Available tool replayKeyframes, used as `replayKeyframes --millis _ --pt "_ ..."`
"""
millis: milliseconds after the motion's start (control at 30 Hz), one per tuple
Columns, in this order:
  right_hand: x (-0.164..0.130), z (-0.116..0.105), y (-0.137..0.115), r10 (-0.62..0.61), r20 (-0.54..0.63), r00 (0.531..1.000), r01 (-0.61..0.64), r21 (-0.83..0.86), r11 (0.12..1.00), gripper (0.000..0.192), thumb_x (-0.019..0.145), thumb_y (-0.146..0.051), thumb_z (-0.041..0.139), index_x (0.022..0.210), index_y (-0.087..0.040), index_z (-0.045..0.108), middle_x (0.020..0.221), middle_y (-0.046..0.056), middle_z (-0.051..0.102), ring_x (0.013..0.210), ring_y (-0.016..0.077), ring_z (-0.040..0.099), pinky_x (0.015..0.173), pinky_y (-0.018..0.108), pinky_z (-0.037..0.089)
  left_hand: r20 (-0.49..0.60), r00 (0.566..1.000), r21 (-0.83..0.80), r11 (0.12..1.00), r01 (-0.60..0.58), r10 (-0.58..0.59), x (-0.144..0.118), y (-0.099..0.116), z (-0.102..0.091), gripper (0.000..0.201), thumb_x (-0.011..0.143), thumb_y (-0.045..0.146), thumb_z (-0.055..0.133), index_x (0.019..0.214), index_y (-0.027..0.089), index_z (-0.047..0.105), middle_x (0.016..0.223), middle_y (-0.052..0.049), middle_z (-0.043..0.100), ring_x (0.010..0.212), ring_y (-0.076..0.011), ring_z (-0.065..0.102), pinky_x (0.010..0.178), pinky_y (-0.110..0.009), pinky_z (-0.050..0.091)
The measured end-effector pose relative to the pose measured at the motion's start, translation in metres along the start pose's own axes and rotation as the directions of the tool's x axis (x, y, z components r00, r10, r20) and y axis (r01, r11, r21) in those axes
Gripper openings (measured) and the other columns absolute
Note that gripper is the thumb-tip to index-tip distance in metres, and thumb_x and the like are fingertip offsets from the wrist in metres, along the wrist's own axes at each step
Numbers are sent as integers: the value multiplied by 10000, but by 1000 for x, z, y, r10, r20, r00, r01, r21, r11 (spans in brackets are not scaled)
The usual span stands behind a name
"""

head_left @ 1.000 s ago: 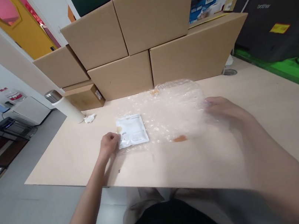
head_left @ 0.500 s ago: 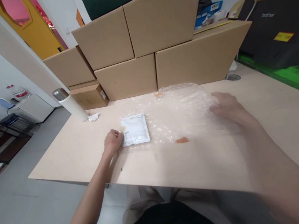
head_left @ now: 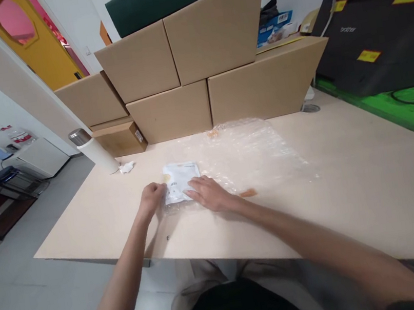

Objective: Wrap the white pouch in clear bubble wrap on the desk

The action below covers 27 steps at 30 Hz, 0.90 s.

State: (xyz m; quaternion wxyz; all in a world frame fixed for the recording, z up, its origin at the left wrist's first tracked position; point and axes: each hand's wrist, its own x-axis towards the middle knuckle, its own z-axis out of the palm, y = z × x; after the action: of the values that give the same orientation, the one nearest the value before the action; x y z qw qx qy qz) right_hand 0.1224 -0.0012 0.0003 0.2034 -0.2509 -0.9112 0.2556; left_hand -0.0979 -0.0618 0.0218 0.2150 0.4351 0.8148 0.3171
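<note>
1. The left hand [head_left: 151, 198] rested on the table [head_left: 351, 180] at the left edge of a white pouch [head_left: 179, 179], fingers curled; they touched the pouch's edge, though whether they pinched it could not be told.
2. The right hand [head_left: 208, 194] lay palm down on the pouch's near right corner, fingers stretched flat and pressing rather than closed around anything.
3. The pouch lay flat near the left end of a clear bubble wrap sheet [head_left: 253, 153], between the two hands. Whether it sat on top of the wrap or under a layer of it could not be told.
4. The wrap spread out to the right of the pouch and back toward the boxes [head_left: 188, 80], flat on the table, with a bit of brown tape [head_left: 249, 192] at its near edge and another [head_left: 212, 133] at its far edge.
5. The boxes stood stacked in two rows along the far side of the table, with a smaller box [head_left: 119, 138] at their left end.
6. A white bottle [head_left: 94, 151] with a metal cap stood near the table's far left corner, just beside the small box, and a crumpled white scrap [head_left: 126, 167] lay at its foot.
7. A dark case [head_left: 378, 26] with yellow labels stood to the right, well apart from the hands.
</note>
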Motion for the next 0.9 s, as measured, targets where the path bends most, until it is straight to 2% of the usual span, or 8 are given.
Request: replayKeyframes --millis 100,233,367,467,533,667,800,900 --pt "-5 -9 4 76 -12 997 -69 295 953 457 1027 -504 310 1065 -200 649 1182 115 664 1123 253 585 1027 442 396 19 994 -199 975 -98 104 -13 28 2 354 790 548 526 724 203 478 650 12 536 586 -121 514 577 -235 428" --pt "-11 -22 11 242 50 969 -186 791 583 475 972 -596 392 1089 -241 684 1138 67 706 1091 246 626 975 406 460 70 960 -430 876 -217 272 -30 79 24 448 814 635 524 766 190 519 762 -20 590 713 -149 568 630 -240 468" --pt "-20 -31 22 425 139 894 -253 941 225 488 916 -613 454 1004 -208 712 842 74 730 881 249 670 788 369 531 122 878 -276 865 -419 464 -35 109 63 507 940 565 368 801 164 645 869 -67 649 902 -216 594 754 -297 495" --pt "-38 -44 37 551 148 821 -273 950 152 337 836 -483 581 901 -176 704 781 87 713 826 251 669 736 353 530 186 799 -81 819 -568 572 -34 112 89 452 974 439 368 792 171 682 852 -72 655 986 -243 578 906 -349 466" --pt "-53 -54 50 635 73 769 -292 924 247 230 763 -367 631 869 -171 690 811 87 709 825 247 662 756 358 524 261 766 23 789 -614 588 -32 109 101 420 978 397 373 837 180 704 902 -84 663 1043 -255 564 969 -380 442" --pt "-67 -64 70 590 -383 711 -307 586 750 239 763 -309 592 960 -197 669 1065 91 682 952 241 620 882 391 482 327 773 131 784 -606 543 -34 102 113 351 951 378 435 981 186 728 1137 -128 614 1194 -289 511 1045 -442 403" --pt "-55 -55 70 239 -320 917 -216 105 971 227 916 -309 448 926 -180 635 1022 125 677 990 249 595 945 412 422 304 800 122 811 -572 518 -38 96 112 317 946 335 446 1025 206 725 1241 -133 571 1288 -302 462 1085 -473 371" --pt "-45 -44 64 184 -198 963 -205 -92 974 325 997 -341 363 880 -167 611 940 128 674 981 245 589 966 403 383 92 911 114 904 -411 402 -40 86 103 372 872 354 583 1209 213 654 1408 -157 473 1351 -365 402 1082 -536 357"
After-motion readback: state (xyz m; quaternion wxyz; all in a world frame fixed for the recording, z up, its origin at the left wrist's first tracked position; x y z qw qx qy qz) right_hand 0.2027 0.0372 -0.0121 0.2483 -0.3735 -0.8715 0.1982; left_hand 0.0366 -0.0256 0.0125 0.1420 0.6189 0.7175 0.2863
